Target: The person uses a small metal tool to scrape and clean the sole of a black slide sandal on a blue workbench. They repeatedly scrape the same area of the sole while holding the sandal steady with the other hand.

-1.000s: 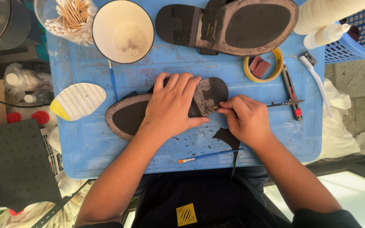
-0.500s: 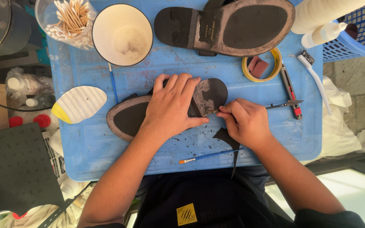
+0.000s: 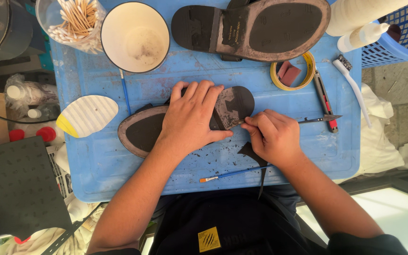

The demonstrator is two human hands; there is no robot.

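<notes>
Left hand (image 3: 192, 118): flat, fingers spread, pressed down on upturned sandal sole (image 3: 142, 132); nothing gripped.
Right hand (image 3: 272, 134): fingers pinched together on thin blade tool (image 3: 319, 119), tip at heel patch.
Heel patch (image 3: 232, 106): between both hands, just past fingertips; grey, scraped, partly stripped.
Done, apparently: part of old heel layer lifted; dark crumbs near both hands; cut black scrap (image 3: 253, 152) under right hand.
Left, apparently: remaining patch still bonded.
Second sandal (image 3: 260, 28): well beyond hands, sole up, untouched.
Brush (image 3: 232, 174): near right wrist, idle.
Tabletop (image 3: 100, 174): blue, littered.
</notes>
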